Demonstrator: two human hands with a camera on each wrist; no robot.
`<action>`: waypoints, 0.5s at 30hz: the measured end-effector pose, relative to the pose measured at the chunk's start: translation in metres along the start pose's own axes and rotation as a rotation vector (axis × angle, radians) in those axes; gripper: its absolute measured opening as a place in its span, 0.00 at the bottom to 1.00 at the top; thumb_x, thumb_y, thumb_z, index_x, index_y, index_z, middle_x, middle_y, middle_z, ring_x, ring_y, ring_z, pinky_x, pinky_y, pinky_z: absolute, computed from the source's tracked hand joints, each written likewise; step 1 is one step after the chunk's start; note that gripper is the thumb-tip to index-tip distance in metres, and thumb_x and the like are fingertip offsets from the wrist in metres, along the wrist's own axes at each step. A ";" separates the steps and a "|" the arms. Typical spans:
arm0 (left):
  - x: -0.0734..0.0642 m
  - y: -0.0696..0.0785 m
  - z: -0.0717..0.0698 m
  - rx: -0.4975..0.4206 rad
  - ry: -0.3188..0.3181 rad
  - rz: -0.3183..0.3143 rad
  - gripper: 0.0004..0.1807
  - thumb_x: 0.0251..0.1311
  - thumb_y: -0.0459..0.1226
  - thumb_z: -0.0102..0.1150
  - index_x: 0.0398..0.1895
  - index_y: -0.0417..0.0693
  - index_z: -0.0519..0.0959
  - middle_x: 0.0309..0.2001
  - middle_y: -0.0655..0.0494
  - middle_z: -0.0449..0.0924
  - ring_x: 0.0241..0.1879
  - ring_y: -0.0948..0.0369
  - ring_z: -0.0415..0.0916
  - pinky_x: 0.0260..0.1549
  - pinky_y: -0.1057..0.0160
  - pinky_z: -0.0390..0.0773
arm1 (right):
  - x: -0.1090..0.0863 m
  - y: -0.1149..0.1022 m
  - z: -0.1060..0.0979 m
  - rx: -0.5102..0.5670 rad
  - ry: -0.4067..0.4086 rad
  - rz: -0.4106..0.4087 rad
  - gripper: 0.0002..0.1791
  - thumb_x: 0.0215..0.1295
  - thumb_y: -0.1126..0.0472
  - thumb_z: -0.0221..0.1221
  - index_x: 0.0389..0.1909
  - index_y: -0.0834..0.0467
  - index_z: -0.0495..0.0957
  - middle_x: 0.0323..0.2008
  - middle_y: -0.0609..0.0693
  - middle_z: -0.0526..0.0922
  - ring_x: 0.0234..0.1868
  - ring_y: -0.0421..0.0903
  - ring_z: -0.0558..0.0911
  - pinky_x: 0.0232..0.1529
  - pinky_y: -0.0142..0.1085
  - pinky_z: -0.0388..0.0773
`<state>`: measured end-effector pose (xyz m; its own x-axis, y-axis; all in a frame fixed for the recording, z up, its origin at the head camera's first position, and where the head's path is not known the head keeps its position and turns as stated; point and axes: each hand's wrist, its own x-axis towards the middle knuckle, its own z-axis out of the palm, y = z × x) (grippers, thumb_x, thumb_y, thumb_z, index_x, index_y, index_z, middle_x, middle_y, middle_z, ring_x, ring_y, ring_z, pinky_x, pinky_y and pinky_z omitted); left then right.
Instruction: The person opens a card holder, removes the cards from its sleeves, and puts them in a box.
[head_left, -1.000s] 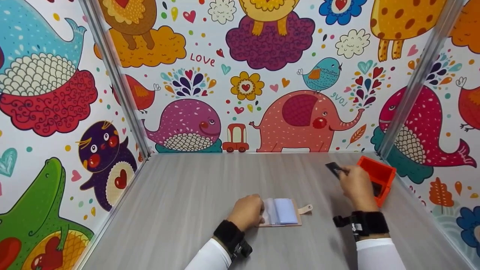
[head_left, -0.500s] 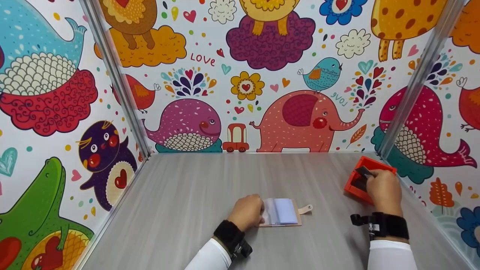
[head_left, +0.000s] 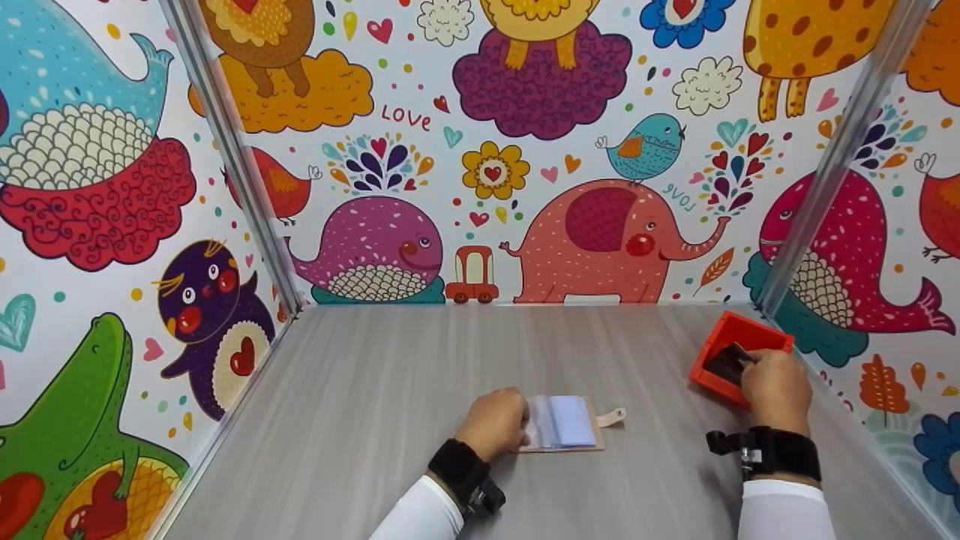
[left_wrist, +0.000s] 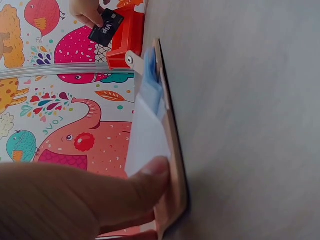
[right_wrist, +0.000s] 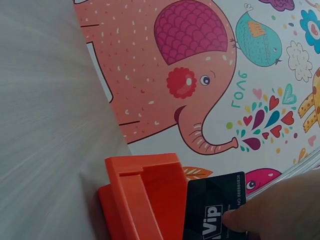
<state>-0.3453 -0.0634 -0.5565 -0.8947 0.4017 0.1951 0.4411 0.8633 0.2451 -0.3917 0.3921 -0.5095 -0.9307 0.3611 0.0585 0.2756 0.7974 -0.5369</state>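
Note:
My right hand point(head_left: 777, 391) pinches a black card point(right_wrist: 202, 202) printed "Vip" by one end, thumb lying on its face. In the head view the card dips into the mouth of the orange-red box point(head_left: 756, 331), and another dark thing in there is mostly hidden. A small tan card holder point(head_left: 599, 439) lies open on the table, its clear and pale sleeves point(head_left: 574, 421) turned up and its snap strap point(head_left: 613, 418) pointing right. My left hand point(head_left: 491, 424) grips the holder's left edge, with the thumb point(left_wrist: 156, 172) pressing on the sleeves.
The grey wood-grain table point(head_left: 390, 375) is enclosed by walls printed with cartoon animals. Metal posts point(head_left: 840, 161) stand at the corners. The box sits at the back right, close to the right wall.
My right hand has carried the black card rightward from beside the box to over it, then lowered it toward the opening. The left hand and card holder have stayed in place.

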 end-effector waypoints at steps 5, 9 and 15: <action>0.001 0.000 0.000 0.006 -0.002 0.001 0.21 0.45 0.39 0.90 0.20 0.53 0.79 0.27 0.63 0.73 0.28 0.62 0.71 0.31 0.59 0.77 | 0.002 0.000 0.009 -0.042 0.019 -0.042 0.24 0.75 0.70 0.52 0.66 0.68 0.85 0.58 0.77 0.83 0.52 0.71 0.76 0.59 0.67 0.77; 0.001 0.000 0.001 0.012 -0.002 0.005 0.22 0.45 0.39 0.90 0.19 0.53 0.78 0.27 0.62 0.73 0.27 0.62 0.70 0.30 0.59 0.76 | 0.004 -0.001 0.016 -0.062 0.007 -0.070 0.23 0.71 0.74 0.54 0.62 0.68 0.87 0.57 0.77 0.83 0.51 0.70 0.75 0.61 0.66 0.77; 0.001 0.000 0.002 0.043 -0.002 0.013 0.22 0.47 0.40 0.90 0.19 0.53 0.78 0.27 0.62 0.73 0.27 0.63 0.68 0.29 0.60 0.75 | 0.003 0.002 0.027 -0.071 0.063 -0.129 0.21 0.70 0.73 0.55 0.57 0.67 0.90 0.57 0.76 0.86 0.50 0.73 0.82 0.57 0.69 0.80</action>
<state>-0.3460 -0.0622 -0.5577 -0.8890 0.4136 0.1964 0.4494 0.8703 0.2016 -0.4008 0.3818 -0.5332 -0.9432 0.2811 0.1771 0.1728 0.8704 -0.4611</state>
